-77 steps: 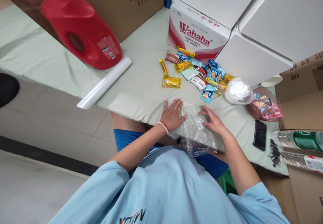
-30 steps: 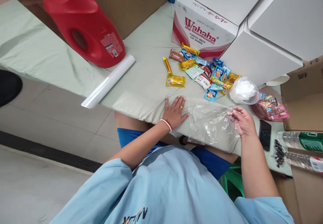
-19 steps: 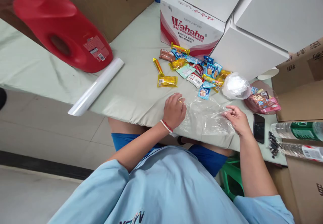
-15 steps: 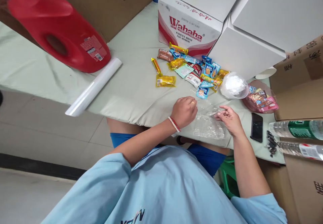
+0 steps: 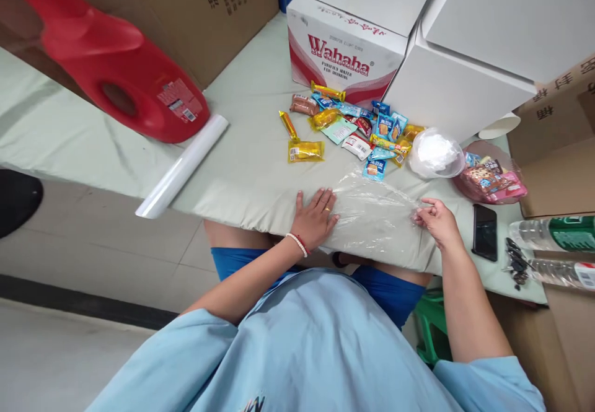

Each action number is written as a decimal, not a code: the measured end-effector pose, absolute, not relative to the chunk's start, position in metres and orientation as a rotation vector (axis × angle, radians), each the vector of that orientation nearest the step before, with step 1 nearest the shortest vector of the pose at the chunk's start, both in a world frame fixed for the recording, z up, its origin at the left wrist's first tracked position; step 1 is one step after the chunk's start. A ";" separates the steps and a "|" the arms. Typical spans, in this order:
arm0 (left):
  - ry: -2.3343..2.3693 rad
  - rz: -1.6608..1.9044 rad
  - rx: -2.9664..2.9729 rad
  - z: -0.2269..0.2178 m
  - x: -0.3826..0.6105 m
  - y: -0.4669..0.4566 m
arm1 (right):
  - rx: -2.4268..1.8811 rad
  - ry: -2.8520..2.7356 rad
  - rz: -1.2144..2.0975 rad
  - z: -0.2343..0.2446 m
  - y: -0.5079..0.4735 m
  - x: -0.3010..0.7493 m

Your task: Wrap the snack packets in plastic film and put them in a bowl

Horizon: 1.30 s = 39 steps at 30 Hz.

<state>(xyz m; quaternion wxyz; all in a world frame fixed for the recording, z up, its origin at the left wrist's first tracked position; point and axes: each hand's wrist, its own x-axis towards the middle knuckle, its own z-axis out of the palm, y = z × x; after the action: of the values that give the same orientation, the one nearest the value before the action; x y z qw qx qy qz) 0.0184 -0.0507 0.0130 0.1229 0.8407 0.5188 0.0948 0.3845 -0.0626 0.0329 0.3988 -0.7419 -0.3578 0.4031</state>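
Observation:
A sheet of clear plastic film (image 5: 372,214) lies spread and wrinkled on the cloth-covered table (image 5: 251,170) in front of me. My left hand (image 5: 315,215) rests flat at the film's left edge, fingers stretched out. At the opposite edge, my right hand (image 5: 434,220) pinches a bunched part of the film between thumb and fingers. Beyond the film lies a pile of small wrapped snacks (image 5: 356,128), with a blue snack packet (image 5: 374,169) touching or very near its far edge; which, I cannot tell.
A roll of film (image 5: 183,167) and a red jug (image 5: 134,83) stand left. A bowl with white contents (image 5: 434,152), a pink bowl of snacks (image 5: 493,173), a phone (image 5: 484,232) and bottles (image 5: 558,235) are right. A Wahaba-style white-and-red carton (image 5: 341,52) stands behind the snacks.
My left hand has opened from a closed grip and moved left, down onto the table. The film has spread wider between my hands. My right hand keeps its pinch and has shifted slightly right.

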 end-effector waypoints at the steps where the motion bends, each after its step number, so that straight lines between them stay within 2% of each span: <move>1: 1.526 0.276 2.453 0.013 0.017 -0.051 | -1.879 -0.930 1.017 0.031 -0.061 0.385; 6: 1.591 0.294 2.441 0.009 0.009 -0.048 | -1.887 -1.092 0.996 0.032 -0.060 0.394; 10: 1.636 0.287 2.422 0.008 0.007 -0.049 | -2.044 -1.327 0.540 0.062 -0.067 0.385; 13: 1.642 0.293 2.415 0.007 0.008 -0.051 | -1.855 -1.646 0.263 0.095 -0.078 0.348; 16: 1.668 0.307 2.389 0.007 0.007 -0.052 | -1.457 -2.211 0.515 0.110 -0.091 0.304; 19: 1.708 0.322 2.358 0.008 0.001 -0.053 | -1.198 -2.614 0.892 0.092 -0.104 0.290; 23: 1.710 0.348 2.354 0.008 -0.013 -0.061 | -1.429 -2.587 0.973 0.063 -0.113 0.322; 26: 1.749 0.389 2.303 0.004 -0.022 -0.069 | -1.634 -2.542 0.936 0.071 -0.107 0.339; 29: 1.838 0.517 2.219 0.002 -0.028 -0.075 | -1.869 -2.368 0.641 0.102 -0.096 0.318; 31: 1.896 0.676 2.177 0.006 -0.031 -0.078 | -1.847 -2.186 0.439 0.119 -0.089 0.283; 33: 1.931 0.848 2.155 0.018 -0.031 -0.079 | -1.705 -2.110 0.384 0.120 -0.082 0.239; 36: 1.878 0.975 2.174 0.041 -0.025 -0.077 | -1.545 -2.154 0.463 0.087 -0.074 0.178; 39: 1.660 0.908 2.250 0.054 -0.014 -0.065 | -1.419 -2.252 0.611 0.037 -0.071 0.144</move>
<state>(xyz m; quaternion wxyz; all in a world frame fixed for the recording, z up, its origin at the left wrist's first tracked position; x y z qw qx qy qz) -0.0141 -0.0652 0.0539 0.1007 0.7614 0.5618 0.3074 0.1437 -0.0705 0.0371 0.2037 -0.5086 -0.8073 0.2191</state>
